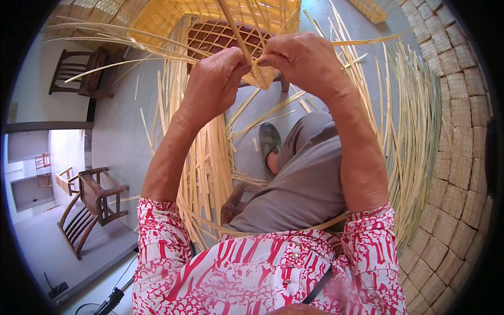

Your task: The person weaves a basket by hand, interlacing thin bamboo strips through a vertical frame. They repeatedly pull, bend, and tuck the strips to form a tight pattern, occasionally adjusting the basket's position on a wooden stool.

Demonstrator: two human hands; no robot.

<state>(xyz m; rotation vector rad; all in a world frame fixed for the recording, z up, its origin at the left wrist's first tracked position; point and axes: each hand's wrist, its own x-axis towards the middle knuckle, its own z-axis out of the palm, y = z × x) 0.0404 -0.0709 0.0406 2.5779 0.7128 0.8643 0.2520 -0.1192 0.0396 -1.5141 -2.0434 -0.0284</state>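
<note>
Both hands are raised at the near corner of a yellow woven bamboo basket [157,22], whose open lattice [202,39] shows beyond them. My left hand [214,84] is closed, thumb against fingers, at the left side of the corner, with pale bamboo strips [123,39] running out to its left. Close beside it, my right hand [307,63] pinches a bamboo strip [365,42] that extends to the right. Between the fingertips sits a small woven corner [261,79], and a thicker cane [233,23] slants up from it. The exact grip is partly hidden by the fingers.
Long split bamboo strips [202,163] lie left of my leg, and a greener bundle [417,105] lies to the right. Stacked woven blocks [462,115] line the right side. Wooden chairs [97,197] stand at left, with a fan [93,308] at the lower left.
</note>
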